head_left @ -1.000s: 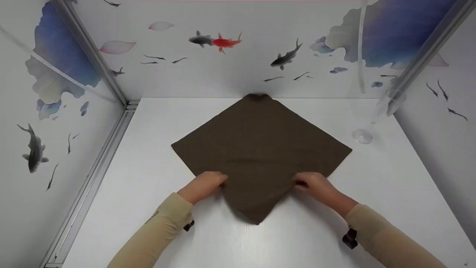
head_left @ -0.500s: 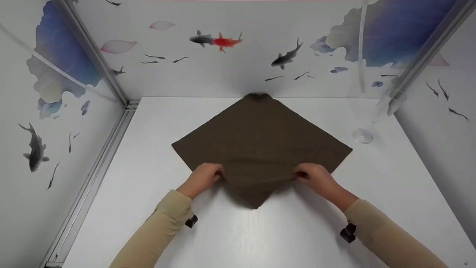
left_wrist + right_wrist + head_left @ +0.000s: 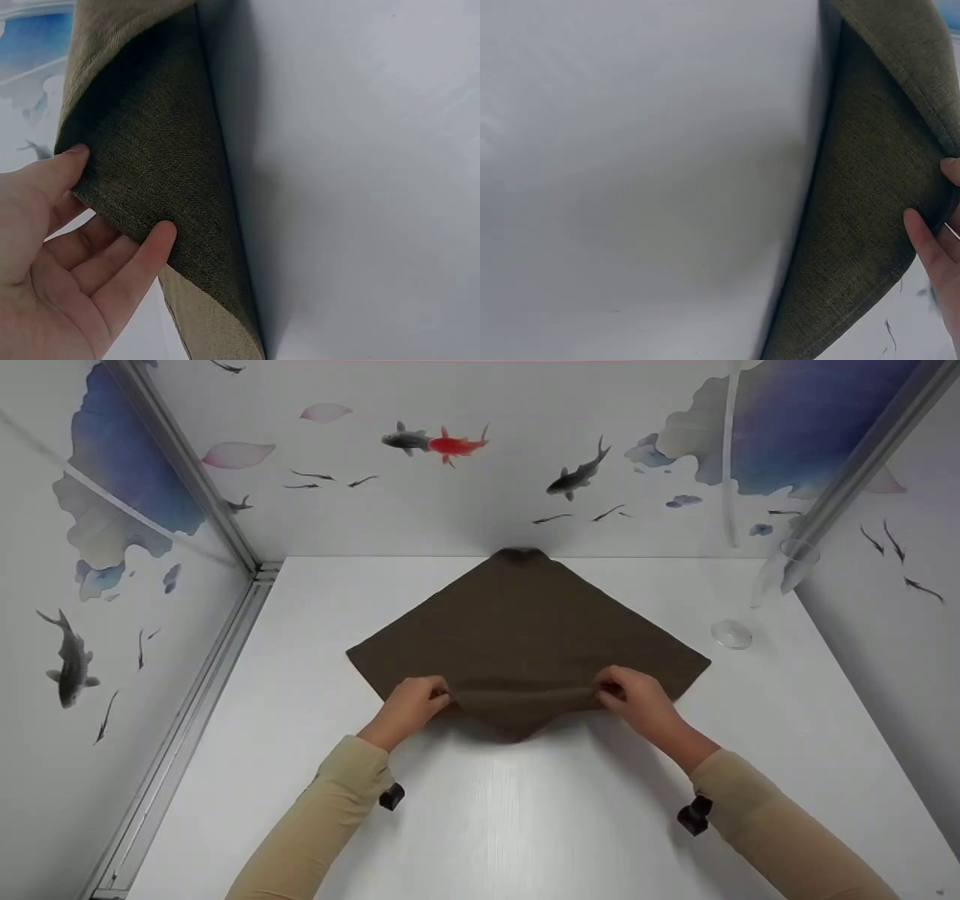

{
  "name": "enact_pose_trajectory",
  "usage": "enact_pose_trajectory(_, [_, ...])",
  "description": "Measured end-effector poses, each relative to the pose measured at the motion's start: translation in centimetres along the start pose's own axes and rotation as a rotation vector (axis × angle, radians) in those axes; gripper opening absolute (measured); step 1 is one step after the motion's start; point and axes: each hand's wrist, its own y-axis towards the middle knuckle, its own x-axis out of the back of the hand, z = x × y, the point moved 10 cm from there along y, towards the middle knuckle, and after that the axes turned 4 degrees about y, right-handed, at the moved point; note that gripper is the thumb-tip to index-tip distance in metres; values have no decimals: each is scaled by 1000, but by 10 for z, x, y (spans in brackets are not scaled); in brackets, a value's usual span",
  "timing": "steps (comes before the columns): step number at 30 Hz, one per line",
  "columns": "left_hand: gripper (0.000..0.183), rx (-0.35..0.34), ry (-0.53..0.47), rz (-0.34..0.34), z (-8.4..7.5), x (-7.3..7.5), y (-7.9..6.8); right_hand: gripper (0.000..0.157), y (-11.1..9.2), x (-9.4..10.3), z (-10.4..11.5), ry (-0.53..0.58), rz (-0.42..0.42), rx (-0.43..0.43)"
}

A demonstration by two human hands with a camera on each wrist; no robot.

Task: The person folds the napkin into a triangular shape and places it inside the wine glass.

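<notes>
1 cloth (image 3: 525, 630), dark brown, plain, matte. Close up the weave was coarse, the raised flap paler than the shaded underside. Line of stitching along the flap's edge in the right wrist view. Lay cornerwise on the white desk (image 3: 487, 825), diamond-like, far corner blunt and darkened at the desk's back edge, against the back wall (image 3: 480, 510). 2 side corners lay flat, pointing toward the desk's left and right edges. Near part was raised between the hands, with a shallow crosswise fold; near corner drooped below it, toward the desk's front.

2 hands on the cloth. Left hand (image 3: 409, 705): pinched the cloth's left near edge between thumb and fingers; partly open, with the smallest finger stretched against the underside. Right hand (image 3: 637, 701): pinched the right near edge likewise, palm partly open; only its fingertips and part of the hand showed in the right wrist view.

Containers: 1 clear stemmed glass (image 3: 776, 574), upright toward the desk's back right corner. Its round foot stood near the cloth's right corner, apart from it. Contents could not be made out; the wall print showed through.

Also counted: 2 tan sleeves (image 3: 315, 817); 2 small black devices (image 3: 391, 796), 1 under each cuff; on the back wall, 1 red fish (image 3: 457, 445) printed and 2 pink petals (image 3: 238, 454).
</notes>
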Motion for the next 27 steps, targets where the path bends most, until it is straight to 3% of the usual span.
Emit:
enact_pose_trajectory(10, [23, 50, -44, -16, 3, 6, 6, 26, 10, 5, 9, -60, -6, 75])
enact_pose_trajectory(18, [38, 88, -44, -3, 2, 8, 9, 19, 10, 16, 11, -23, -95, 107])
enact_pose_trajectory(27, [45, 63, -8, -20, -5, 17, 6, 10, 1, 28, 21, -34, -137, 161])
